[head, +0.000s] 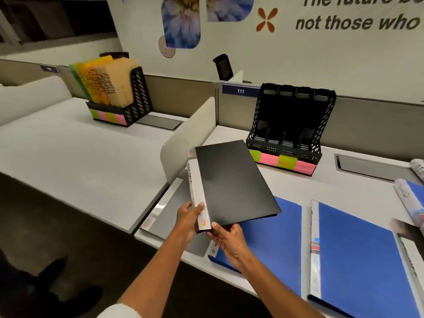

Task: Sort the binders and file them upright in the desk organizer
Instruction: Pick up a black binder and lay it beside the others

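Note:
A black binder [231, 182] with a white spine is held above the desk, tilted, its spine facing left. My left hand [189, 220] grips the near end of the spine; my right hand [226, 238] holds the near bottom corner. An empty black mesh desk organizer [290, 127] with several slots and green and pink labels stands at the back of the desk, apart from the binder. Two blue binders lie flat on the desk: one [273, 239] under my right hand, one [358, 258] further right. A grey binder [174, 212] lies flat under the black one.
A white divider panel [187, 138] rises left of the black binder. On the neighbouring desk a second organizer [125, 104] holds coloured folders. More binders [413, 196] lie at the right edge. A cable hatch [364, 166] sits right of the empty organizer.

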{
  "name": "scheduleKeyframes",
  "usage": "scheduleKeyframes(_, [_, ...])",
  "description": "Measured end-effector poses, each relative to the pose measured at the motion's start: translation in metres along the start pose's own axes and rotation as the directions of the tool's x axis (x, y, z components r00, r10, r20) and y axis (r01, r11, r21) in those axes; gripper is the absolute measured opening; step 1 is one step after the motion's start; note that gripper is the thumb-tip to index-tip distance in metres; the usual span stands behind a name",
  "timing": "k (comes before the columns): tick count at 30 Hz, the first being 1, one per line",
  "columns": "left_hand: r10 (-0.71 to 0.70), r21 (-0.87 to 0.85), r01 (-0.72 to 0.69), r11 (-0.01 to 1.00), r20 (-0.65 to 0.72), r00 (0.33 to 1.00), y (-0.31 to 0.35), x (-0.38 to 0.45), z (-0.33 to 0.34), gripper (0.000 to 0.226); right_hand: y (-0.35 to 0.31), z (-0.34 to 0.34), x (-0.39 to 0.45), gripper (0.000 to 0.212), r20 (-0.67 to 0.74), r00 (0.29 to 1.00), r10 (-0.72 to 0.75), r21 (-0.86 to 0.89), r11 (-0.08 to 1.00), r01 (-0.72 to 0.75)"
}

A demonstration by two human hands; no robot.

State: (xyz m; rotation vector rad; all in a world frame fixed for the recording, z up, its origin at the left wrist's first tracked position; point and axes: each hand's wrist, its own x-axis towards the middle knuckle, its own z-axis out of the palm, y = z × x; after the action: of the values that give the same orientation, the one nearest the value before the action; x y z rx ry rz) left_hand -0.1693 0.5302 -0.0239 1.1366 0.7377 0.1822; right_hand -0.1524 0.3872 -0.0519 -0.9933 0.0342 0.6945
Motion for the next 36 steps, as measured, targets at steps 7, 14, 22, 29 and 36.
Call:
scheduleKeyframes(7, [-0.049,-0.072,0.053,0.996,0.059,0.997,0.004,0.051,-0.020,0.036,0.002,0.013,0.029,0.045,-0.114,0.987,-0.113,-0.095,0.990,0.103])
scheduleKeyframes(14, [-0.058,0.029,0.054,0.998,0.176,0.983,0.030,0.097,-0.066,0.043,-0.005,0.002,0.055,0.038,-0.630,0.747,-0.213,0.047,0.949,0.311])
scheduleKeyframes(22, [-0.049,0.233,-0.004,0.972,0.219,0.975,0.034,0.115,-0.111,0.048,0.029,0.011,0.048,0.016,-0.728,0.557,-0.400,-0.390,0.910,0.143])
scheduleKeyframes(29, [-0.059,0.360,-0.018,0.933,0.201,0.978,0.029,0.120,-0.142,0.055,0.064,0.043,0.040,0.024,-0.776,0.454,-0.438,-0.492,0.871,-0.001])
scheduleKeyframes(36, [0.019,0.522,-0.103,0.847,0.162,0.987,0.035,0.118,-0.164,0.055,0.095,0.072,0.035,0.029,-0.745,0.404,-0.531,-0.608,0.790,-0.083])
